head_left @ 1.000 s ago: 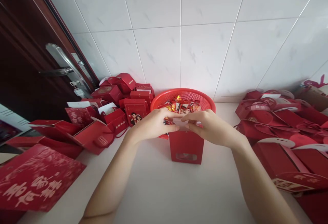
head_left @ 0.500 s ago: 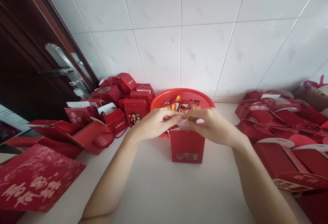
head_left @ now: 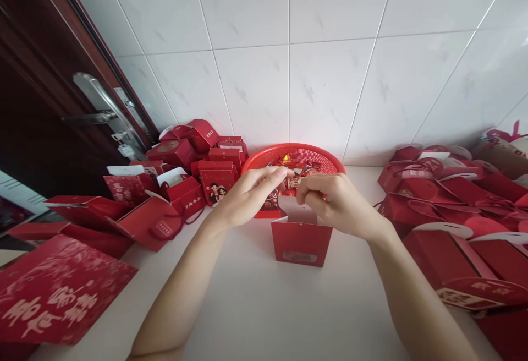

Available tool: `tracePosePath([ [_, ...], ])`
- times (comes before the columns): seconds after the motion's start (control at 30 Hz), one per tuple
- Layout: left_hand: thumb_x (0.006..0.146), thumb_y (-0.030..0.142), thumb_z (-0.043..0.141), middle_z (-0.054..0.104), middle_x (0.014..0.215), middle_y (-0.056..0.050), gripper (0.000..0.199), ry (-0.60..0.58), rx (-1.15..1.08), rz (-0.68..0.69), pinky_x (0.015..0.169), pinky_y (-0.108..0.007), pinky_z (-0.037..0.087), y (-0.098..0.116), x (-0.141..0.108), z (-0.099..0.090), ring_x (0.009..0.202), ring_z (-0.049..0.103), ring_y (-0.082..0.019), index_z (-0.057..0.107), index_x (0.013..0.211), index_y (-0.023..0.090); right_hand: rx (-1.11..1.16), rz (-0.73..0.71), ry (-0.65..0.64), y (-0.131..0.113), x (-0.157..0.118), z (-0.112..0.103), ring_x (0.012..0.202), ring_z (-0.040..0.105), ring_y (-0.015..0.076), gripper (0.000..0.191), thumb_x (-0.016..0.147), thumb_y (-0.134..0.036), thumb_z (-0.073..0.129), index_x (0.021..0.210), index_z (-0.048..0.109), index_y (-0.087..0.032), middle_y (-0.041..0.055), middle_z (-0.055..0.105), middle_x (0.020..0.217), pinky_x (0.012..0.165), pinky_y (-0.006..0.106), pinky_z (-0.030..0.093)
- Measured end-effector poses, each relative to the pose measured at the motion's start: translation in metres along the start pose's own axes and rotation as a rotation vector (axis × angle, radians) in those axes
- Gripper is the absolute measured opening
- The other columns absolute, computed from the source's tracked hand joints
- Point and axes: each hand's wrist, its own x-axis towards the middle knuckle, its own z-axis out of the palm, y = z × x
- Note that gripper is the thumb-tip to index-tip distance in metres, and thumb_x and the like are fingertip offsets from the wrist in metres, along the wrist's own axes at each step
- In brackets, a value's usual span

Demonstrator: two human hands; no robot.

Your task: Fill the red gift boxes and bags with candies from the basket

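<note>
A small red gift box [head_left: 301,242] with an oval window stands on the white table, its top spread apart. Just above its far left edge is my left hand [head_left: 253,193], fingers stretched and fingertips partly hidden behind the thumb. My right hand [head_left: 336,201] is closed at the box's right rim, with curled fingers; anything they grip is hidden. Behind both hands sits a red plastic basket [head_left: 307,149] of wrapped sweets [head_left: 292,182]. A dark red packet [head_left: 266,209] lies between the basket and the box.
Red gift boxes [head_left: 185,193] and a large printed red bag [head_left: 61,289] crowd the left side. More red boxes [head_left: 445,190] are piled along the right. A tiled wall [head_left: 247,86] rises behind the table, with a dark door [head_left: 49,75] at the left.
My hands have drawn apart above the gift box, where their fingertips met before. The box's top has spread wider. My right hand's fingers have curled in more.
</note>
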Motion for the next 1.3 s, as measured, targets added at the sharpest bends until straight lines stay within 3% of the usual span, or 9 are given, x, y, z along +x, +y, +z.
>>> tracePosePath([
  [0.13,0.099,0.059,0.042,0.072,0.106,-0.006,0.053,0.043,-0.053,0.035,0.102,-0.038,0.045,0.002,0.001,0.001,0.11,0.062,-0.025,0.073,0.121,0.022,0.006,-0.032,0.071,-0.002,0.001,0.002,0.054,0.041,0.0094,0.027,0.078,-0.002,0.035,0.062,0.048,-0.019,-0.0022,0.053,0.061,0.055,0.025,0.033],
  [0.37,0.1,0.057,0.042,0.073,0.107,-0.006,0.05,0.055,-0.101,0.051,0.1,-0.039,0.049,0.007,-0.001,0.002,0.112,0.063,-0.027,0.074,0.118,0.022,0.024,-0.103,0.122,0.001,-0.001,0.001,0.069,0.054,0.0126,0.025,0.082,-0.002,0.045,0.08,0.062,-0.019,0.0003,0.065,0.079,0.062,0.025,0.043],
  [0.93,0.103,0.054,0.039,0.065,0.138,-0.006,0.051,0.084,-0.131,0.127,0.114,-0.04,0.042,0.008,-0.006,0.006,0.129,0.058,-0.027,0.067,0.132,0.023,-0.004,-0.092,0.155,0.002,0.001,0.003,0.072,0.061,0.0148,0.027,0.088,-0.005,0.042,0.08,0.064,-0.019,0.0022,0.068,0.079,0.065,0.027,0.046],
  [1.13,0.102,0.055,0.039,0.067,0.133,-0.007,0.05,0.095,-0.113,0.137,0.113,-0.04,0.043,0.009,-0.007,0.008,0.129,0.057,-0.028,0.067,0.131,0.025,0.07,-0.011,0.097,-0.002,0.0,0.002,0.067,0.057,0.0133,0.013,0.091,-0.018,0.058,0.085,0.07,-0.019,0.0011,0.069,0.079,0.061,0.026,0.044],
  [1.3,0.102,0.055,0.041,0.068,0.131,-0.006,0.05,0.123,-0.112,0.141,0.113,-0.038,0.042,0.01,-0.008,0.008,0.134,0.053,-0.028,0.065,0.133,0.025,0.165,-0.001,0.036,-0.003,0.0,0.001,0.068,0.057,0.0128,0.012,0.089,-0.017,0.061,0.084,0.071,-0.019,0.0003,0.07,0.078,0.062,0.026,0.044],
])
